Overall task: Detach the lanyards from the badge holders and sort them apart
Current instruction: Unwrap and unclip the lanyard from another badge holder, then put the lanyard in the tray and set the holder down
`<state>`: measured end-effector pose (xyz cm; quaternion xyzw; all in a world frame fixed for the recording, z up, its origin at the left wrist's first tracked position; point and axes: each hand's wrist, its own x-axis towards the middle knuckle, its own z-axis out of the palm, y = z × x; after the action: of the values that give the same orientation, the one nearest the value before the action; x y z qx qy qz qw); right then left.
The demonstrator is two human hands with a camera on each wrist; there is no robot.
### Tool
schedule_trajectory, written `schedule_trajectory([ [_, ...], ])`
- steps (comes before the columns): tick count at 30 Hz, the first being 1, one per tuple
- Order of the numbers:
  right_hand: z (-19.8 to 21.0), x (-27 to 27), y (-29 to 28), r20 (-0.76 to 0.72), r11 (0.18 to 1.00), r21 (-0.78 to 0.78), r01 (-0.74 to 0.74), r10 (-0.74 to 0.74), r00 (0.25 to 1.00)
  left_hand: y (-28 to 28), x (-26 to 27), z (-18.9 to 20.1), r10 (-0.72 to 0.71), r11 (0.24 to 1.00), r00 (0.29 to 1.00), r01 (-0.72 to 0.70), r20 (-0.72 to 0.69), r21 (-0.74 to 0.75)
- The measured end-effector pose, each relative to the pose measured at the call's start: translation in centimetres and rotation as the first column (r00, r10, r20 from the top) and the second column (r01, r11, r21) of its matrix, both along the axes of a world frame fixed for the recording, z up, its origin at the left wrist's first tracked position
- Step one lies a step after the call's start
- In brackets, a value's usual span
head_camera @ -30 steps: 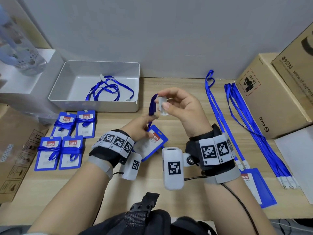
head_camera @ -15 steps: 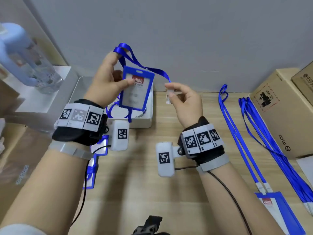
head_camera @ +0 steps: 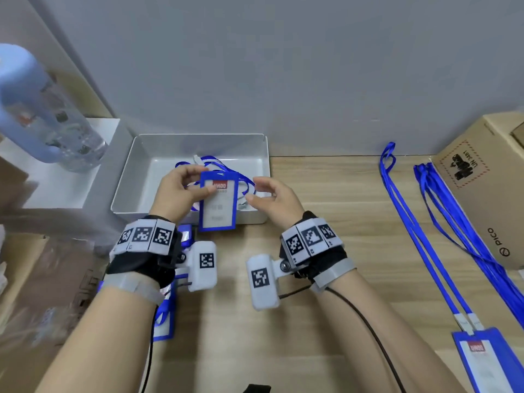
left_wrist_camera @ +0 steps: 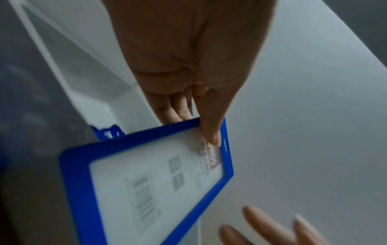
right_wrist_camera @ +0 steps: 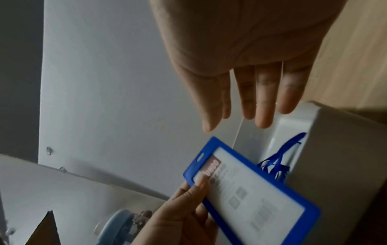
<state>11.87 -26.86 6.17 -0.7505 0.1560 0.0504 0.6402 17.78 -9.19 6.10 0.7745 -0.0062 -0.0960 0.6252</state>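
Note:
A blue badge holder (head_camera: 217, 205) with a white card hangs upright over the front edge of the grey tray (head_camera: 127, 180). My left hand (head_camera: 195, 180) pinches its top left corner, thumb on the front (left_wrist_camera: 209, 129) and fingers behind. No lanyard is on the holder (left_wrist_camera: 146, 182). My right hand (head_camera: 263, 191) hovers just right of the holder (right_wrist_camera: 251, 187) with its fingers (right_wrist_camera: 263, 102) relaxed, holding nothing. Loose blue lanyards (head_camera: 246, 180) lie in the tray (right_wrist_camera: 293, 119), partly hidden behind my hands.
Several long blue lanyards (head_camera: 411, 222) stretch across the table's right side, two clipped to a badge holder (head_camera: 482, 361) at the front right. More holders (head_camera: 163, 321) lie under my left wrist. A cardboard box (head_camera: 487, 188) stands far right, a water bottle (head_camera: 37, 114) far left.
My left hand has lowered the badge holder from head height to the tray's front edge. The lanyard has come off the holder. My right hand has released the white clip and opened.

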Motion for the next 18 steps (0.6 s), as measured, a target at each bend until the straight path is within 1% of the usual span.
schedule_trajectory([
  [2, -0.2, -1.3, -0.3, 0.004, 0.998, 0.067, -0.002, 0.002, 1.0, -1.2, -1.5, -0.3, -0.077, 0.99, 0.995, 0.069, -0.065, -0.122],
  [4, -0.2, -2.5, -1.0, 0.012, 0.997, 0.079, -0.014, 0.013, 1.0, -2.9, -3.1, -0.2, -0.128, 0.971, 0.987, 0.105, -0.095, -0.214],
  [7, 0.0, -4.5, -2.9, 0.045, 0.996, 0.073, 0.047, -0.05, 0.998, -5.9, -5.5, 0.1, -0.205, 0.943, 0.969, 0.156, -0.141, -0.293],
  [10, -0.2, -6.6, -5.3, 0.048, 0.989, 0.09, 0.113, -0.118, 0.992, -9.1, -7.9, -0.4, -0.271, 0.929, 0.945, 0.206, -0.185, -0.307],
  [14, -0.7, -10.4, -9.9, 0.026, 0.978, 0.094, 0.185, -0.188, 0.982, -13.6, -10.6, -1.7, -0.254, 0.938, 0.94, 0.182, -0.228, -0.294],
  [16, -1.5, -12.9, -13.3, 0.025, 0.953, 0.061, 0.298, -0.3, 0.954, -16.0, -11.8, -2.3, -0.224, 0.948, 0.939, 0.147, -0.262, -0.284],
  [18, -2.8, -15.8, -17.1, 0.028, 0.897, -0.03, 0.442, -0.441, 0.897, -18.5, -13.2, -2.9, -0.23, 0.948, 0.929, 0.146, -0.291, -0.282],
])
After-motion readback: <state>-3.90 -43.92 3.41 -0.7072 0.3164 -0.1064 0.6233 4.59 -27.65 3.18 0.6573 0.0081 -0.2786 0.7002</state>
